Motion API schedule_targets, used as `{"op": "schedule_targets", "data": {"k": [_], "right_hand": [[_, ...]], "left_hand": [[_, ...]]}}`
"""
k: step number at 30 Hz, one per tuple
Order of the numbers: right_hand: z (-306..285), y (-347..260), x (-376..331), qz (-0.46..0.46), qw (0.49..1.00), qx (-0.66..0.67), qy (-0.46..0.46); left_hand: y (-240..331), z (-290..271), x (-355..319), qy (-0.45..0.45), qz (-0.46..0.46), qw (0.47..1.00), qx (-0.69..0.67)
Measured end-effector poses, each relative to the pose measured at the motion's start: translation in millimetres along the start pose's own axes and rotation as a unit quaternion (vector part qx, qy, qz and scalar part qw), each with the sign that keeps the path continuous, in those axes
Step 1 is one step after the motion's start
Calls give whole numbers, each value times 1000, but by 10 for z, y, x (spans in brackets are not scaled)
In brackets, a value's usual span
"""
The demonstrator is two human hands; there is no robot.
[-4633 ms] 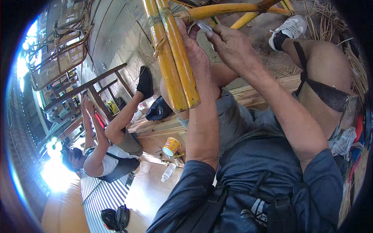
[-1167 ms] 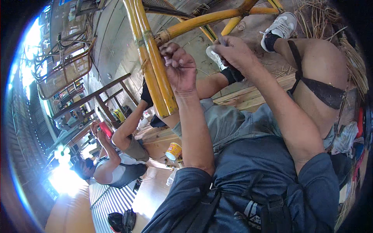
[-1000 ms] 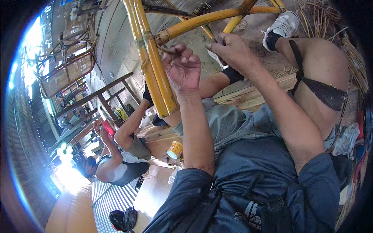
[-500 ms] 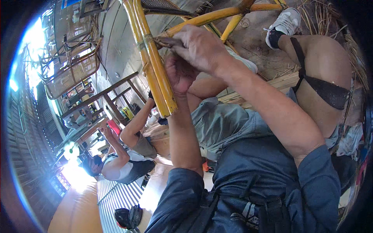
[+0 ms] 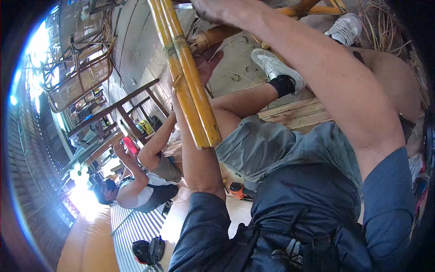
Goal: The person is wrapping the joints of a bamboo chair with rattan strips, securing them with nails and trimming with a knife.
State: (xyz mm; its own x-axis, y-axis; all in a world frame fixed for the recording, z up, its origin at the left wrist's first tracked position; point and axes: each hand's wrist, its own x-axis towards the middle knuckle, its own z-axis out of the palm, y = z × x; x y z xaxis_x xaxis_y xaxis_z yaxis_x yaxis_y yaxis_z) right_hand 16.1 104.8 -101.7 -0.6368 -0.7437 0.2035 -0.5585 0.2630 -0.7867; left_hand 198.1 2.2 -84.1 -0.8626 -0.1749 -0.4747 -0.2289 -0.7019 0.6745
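Mostly unfinished by the look of it: left hand [image 5: 206, 63] gripped the upright bamboo poles [image 5: 188, 86] from behind, right hand [image 5: 217, 9] sat at the top joint, grip unclear, with cane binding [image 5: 174, 45] only partly wrapped.

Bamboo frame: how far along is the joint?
Done: the paired yellow bamboo poles already carry binding wraps. In hand: the left hand sits behind the poles at the joint with the crossing bamboo rail; the right hand works above it. Left: that joint's wrap looks unfinished, though it is partly hidden.
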Motion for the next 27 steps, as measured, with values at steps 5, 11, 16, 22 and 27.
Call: {"op": "schedule_targets", "data": {"k": [5,11,16,22,27], "right_hand": [[578,1184,477,-75,991,24,-105],[-623,-231,-484,184,959,209,48],[-211,-96,-1022,157,951,242,111],[-82,-50,-1201,171,943,279,60],[-4,-75,-1166,141,923,351,78]], "left_hand": [[-459,496,428,-45,89,992,84],[-560,302,-123,-51,145,922,-356],[-454,277,-87,115,187,892,-395],[23,-262,-423,155,93,941,-288],[96,-145,-642,252,79,964,-11]]}}
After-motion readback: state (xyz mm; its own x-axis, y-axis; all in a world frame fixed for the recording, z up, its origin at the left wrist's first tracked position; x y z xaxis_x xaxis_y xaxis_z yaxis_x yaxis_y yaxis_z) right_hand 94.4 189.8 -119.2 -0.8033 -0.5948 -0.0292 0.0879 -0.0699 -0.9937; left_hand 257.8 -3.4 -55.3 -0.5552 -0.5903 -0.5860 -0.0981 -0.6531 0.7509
